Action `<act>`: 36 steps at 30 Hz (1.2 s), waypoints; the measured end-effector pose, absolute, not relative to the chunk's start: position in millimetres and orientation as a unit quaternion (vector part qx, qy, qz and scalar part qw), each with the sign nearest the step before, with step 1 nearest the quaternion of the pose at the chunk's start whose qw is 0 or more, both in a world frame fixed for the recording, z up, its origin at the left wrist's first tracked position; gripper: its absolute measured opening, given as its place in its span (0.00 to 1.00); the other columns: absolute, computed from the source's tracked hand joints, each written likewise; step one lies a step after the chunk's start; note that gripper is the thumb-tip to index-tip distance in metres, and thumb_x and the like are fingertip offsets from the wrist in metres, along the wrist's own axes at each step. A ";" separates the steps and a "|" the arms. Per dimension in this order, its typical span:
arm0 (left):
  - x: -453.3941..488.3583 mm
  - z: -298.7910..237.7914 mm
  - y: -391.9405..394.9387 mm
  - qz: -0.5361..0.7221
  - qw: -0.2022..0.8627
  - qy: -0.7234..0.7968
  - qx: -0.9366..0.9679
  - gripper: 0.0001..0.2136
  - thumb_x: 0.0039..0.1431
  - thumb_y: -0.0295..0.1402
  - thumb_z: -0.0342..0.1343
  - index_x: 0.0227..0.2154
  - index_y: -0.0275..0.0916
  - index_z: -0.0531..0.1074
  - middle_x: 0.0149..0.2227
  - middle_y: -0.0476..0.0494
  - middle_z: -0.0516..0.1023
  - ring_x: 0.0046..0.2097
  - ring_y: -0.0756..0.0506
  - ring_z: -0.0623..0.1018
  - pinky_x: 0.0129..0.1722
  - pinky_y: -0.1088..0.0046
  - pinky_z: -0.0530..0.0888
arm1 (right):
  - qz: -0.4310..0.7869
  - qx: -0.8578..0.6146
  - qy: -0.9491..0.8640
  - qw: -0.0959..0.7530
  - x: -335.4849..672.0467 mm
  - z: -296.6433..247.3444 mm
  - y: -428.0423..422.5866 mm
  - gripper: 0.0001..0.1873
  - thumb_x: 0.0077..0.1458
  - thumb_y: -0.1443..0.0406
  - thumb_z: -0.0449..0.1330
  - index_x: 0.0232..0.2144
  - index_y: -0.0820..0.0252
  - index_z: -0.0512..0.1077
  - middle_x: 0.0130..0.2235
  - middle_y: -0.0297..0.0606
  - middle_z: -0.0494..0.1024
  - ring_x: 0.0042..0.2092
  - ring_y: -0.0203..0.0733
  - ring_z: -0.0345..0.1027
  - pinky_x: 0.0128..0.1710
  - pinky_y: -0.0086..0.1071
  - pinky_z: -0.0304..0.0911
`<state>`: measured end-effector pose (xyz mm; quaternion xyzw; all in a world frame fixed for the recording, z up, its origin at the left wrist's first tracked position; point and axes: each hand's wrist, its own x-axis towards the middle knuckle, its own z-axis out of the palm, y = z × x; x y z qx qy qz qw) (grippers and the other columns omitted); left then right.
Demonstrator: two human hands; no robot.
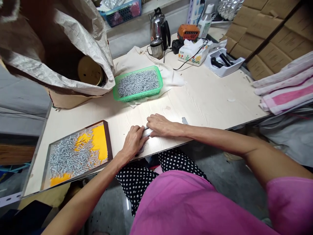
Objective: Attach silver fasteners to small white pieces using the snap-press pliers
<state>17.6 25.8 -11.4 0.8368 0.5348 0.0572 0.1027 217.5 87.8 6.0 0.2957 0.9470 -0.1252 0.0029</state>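
Note:
My left hand (133, 141) and my right hand (160, 125) rest side by side at the near edge of the pale wooden table (207, 98). Both have their fingers curled down over a small pale strip-like thing (147, 131) between them; what it is I cannot make out. To the left lies a flat tray (109, 140) with a yellow floor, heaped with several small silver screws (70, 155). Farther back a green plastic basket (117, 94) holds many more of the same screws.
A large open sack (80, 42) with a round tan lid inside stands back left. At the back are a steel kettle (158, 27), a tissue box (192, 54) and a white holder (226, 63). Cardboard boxes (276, 36) and folded towels (286, 91) fill the right.

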 end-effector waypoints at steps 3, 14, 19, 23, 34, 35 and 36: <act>20.2 -11.6 25.3 0.065 0.109 0.536 0.835 0.09 0.66 0.36 0.55 0.43 0.39 0.76 0.37 0.41 0.75 0.43 0.40 0.72 0.43 0.63 0.73 | -0.139 0.293 0.946 -0.011 214.2 -4.0 81.5 0.11 0.65 0.62 0.61 0.41 0.66 0.76 0.41 0.46 0.77 0.46 0.46 0.66 0.45 0.37 0.56; 32.1 -21.2 0.5 0.115 0.045 0.556 0.822 0.21 0.68 0.36 0.54 0.61 0.37 0.65 0.60 0.30 0.72 0.61 0.33 0.71 0.61 0.48 0.69 | -0.142 0.262 0.954 -0.039 228.8 -6.7 113.8 0.23 0.64 0.51 0.60 0.49 0.65 0.74 0.48 0.50 0.75 0.46 0.49 0.65 0.43 0.38 0.56; 60.2 -35.9 -35.3 0.142 0.071 0.515 0.842 0.25 0.70 0.39 0.50 0.66 0.37 0.58 0.67 0.29 0.64 0.71 0.32 0.59 0.67 0.44 0.61 | -0.125 0.317 0.939 -0.042 217.2 -5.9 121.1 0.11 0.67 0.63 0.57 0.48 0.62 0.74 0.49 0.46 0.76 0.48 0.47 0.65 0.42 0.37 0.52; 69.6 -37.4 -40.7 0.144 0.122 0.521 0.833 0.25 0.71 0.42 0.49 0.67 0.40 0.58 0.67 0.31 0.66 0.71 0.34 0.60 0.68 0.42 0.58 | -0.063 0.296 0.953 -0.035 200.9 -13.2 132.9 0.08 0.66 0.66 0.56 0.44 0.62 0.75 0.47 0.44 0.77 0.49 0.48 0.64 0.45 0.39 0.49; 67.8 -40.4 -38.4 0.174 0.172 0.526 0.815 0.25 0.68 0.46 0.52 0.61 0.34 0.66 0.60 0.27 0.73 0.64 0.30 0.71 0.63 0.43 0.66 | -0.066 0.081 0.993 -0.046 145.6 2.9 87.6 0.06 0.64 0.61 0.62 0.40 0.51 0.79 0.50 0.40 0.74 0.51 0.50 0.59 0.40 0.38 0.48; 68.0 -42.2 -39.1 0.170 0.177 0.532 0.810 0.25 0.68 0.46 0.52 0.60 0.34 0.67 0.58 0.27 0.75 0.62 0.30 0.73 0.62 0.44 0.69 | -0.068 0.046 0.996 -0.042 137.7 1.5 80.6 0.05 0.63 0.61 0.63 0.37 0.51 0.80 0.49 0.40 0.74 0.51 0.50 0.58 0.40 0.38 0.48; 68.0 -43.5 -39.8 0.166 0.181 0.537 0.807 0.25 0.68 0.45 0.52 0.59 0.33 0.68 0.56 0.27 0.76 0.61 0.29 0.74 0.61 0.45 0.70 | -0.066 0.025 0.997 -0.038 130.8 0.0 75.7 0.06 0.63 0.62 0.63 0.35 0.53 0.80 0.48 0.41 0.75 0.51 0.50 0.58 0.40 0.39 0.48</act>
